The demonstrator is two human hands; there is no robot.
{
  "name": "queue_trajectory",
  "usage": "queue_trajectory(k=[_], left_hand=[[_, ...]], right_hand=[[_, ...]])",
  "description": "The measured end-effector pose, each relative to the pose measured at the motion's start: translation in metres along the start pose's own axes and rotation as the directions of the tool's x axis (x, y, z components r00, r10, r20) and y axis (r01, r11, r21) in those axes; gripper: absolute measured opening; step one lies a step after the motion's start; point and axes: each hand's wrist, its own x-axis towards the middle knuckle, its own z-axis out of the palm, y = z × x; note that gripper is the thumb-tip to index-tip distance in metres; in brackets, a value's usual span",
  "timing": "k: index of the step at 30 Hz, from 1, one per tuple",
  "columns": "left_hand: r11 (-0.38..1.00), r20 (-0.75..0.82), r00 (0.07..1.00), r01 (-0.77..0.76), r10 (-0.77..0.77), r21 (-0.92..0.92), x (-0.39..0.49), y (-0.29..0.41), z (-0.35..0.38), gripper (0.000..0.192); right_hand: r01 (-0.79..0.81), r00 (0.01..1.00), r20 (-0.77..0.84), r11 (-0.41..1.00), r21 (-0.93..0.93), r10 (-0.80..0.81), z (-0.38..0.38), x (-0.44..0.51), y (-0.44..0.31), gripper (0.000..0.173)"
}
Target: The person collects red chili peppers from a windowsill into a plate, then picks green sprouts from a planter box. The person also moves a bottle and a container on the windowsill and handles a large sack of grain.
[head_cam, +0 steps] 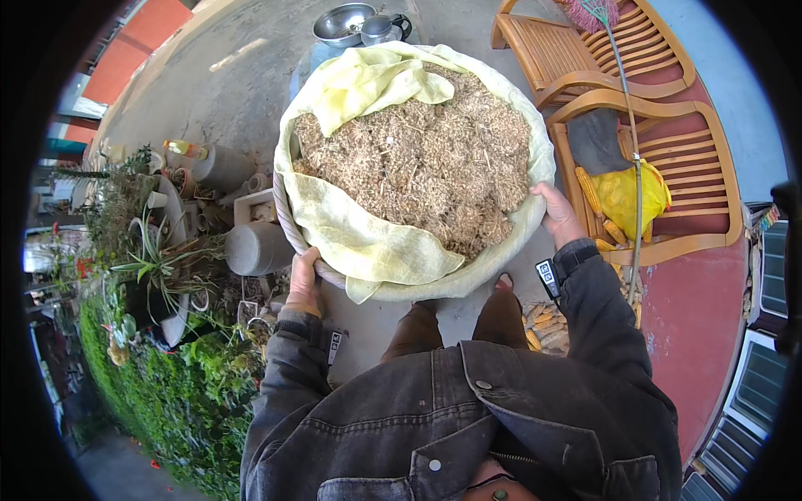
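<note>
A large round basket [287, 210] is held out in front of me, lined with pale yellow-green cloth [369, 235]. Dried, chopped plant matter [432, 166] fills it, light brown and straw-like. Folds of the lining lie over the heap at the far left and along the near side. My left hand [304, 280] grips the rim at the near left. On the right side, my right hand [559, 213] clasps the cloth-covered rim, thumb on top. The basket's underside is hidden.
Wooden slatted chairs [683, 169] line the right, one bearing a yellow bag [630, 191] and corn cobs [588, 190]. A long-handled duster [628, 113] leans across them. Potted plants [150, 263] and a grey bucket [257, 247] crowd the left. A steel bowl [341, 24] stands beyond the basket.
</note>
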Motion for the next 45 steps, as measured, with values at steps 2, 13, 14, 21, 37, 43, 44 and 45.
queue_trajectory(k=[2, 13, 14, 21, 37, 43, 44, 45], left_hand=[[0.999, 0.021, 0.999, 0.026, -0.025, -0.026, 0.007, -0.004, -0.001, 0.04], [0.992, -0.188, 0.976, 0.091, -0.107, -0.088, 0.006, -0.002, 0.034, 0.042], [0.989, -0.196, 0.972, 0.111, -0.128, -0.097, 0.004, 0.0, 0.041, 0.043], [1.0, -0.239, 0.971, 0.0, 0.005, 0.021, 0.007, 0.007, 0.052, 0.047], [-0.203, 0.522, 0.588, -0.522, 0.618, 0.828, -0.01, 0.064, 0.113, 0.074], [-0.311, 0.492, 0.773, -0.39, 0.401, 0.867, 0.002, 0.045, 0.113, 0.071], [-0.322, 0.522, 0.75, -0.417, 0.407, 0.85, 0.001, 0.045, 0.11, 0.062], [-0.332, 0.536, 0.753, -0.429, 0.382, 0.84, 0.0, 0.046, 0.107, 0.052]], right_hand=[[-0.014, 1.0, 0.016, 1.0, -0.006, 0.014, 0.0, 0.008, 0.003, 0.049], [-0.073, 0.997, -0.046, 0.984, -0.161, 0.067, -0.032, 0.053, 0.016, 0.047], [-0.067, 0.996, -0.064, 0.981, -0.183, 0.056, -0.03, 0.054, 0.011, 0.05], [0.384, 0.789, 0.131, 0.315, -0.868, -0.6, 0.011, 0.025, -0.051, 0.064], [0.564, 0.765, 0.506, 0.035, -0.825, -0.397, 0.135, 0.025, -0.002, 0.04], [0.361, 0.913, 0.297, 0.218, -0.907, -0.279, 0.16, 0.036, -0.023, 0.033], [0.319, 0.943, 0.258, 0.351, -0.881, -0.209, 0.162, 0.039, -0.028, 0.032], [0.341, 0.935, 0.274, 0.355, -0.871, -0.225, 0.165, 0.041, -0.033, 0.033]])
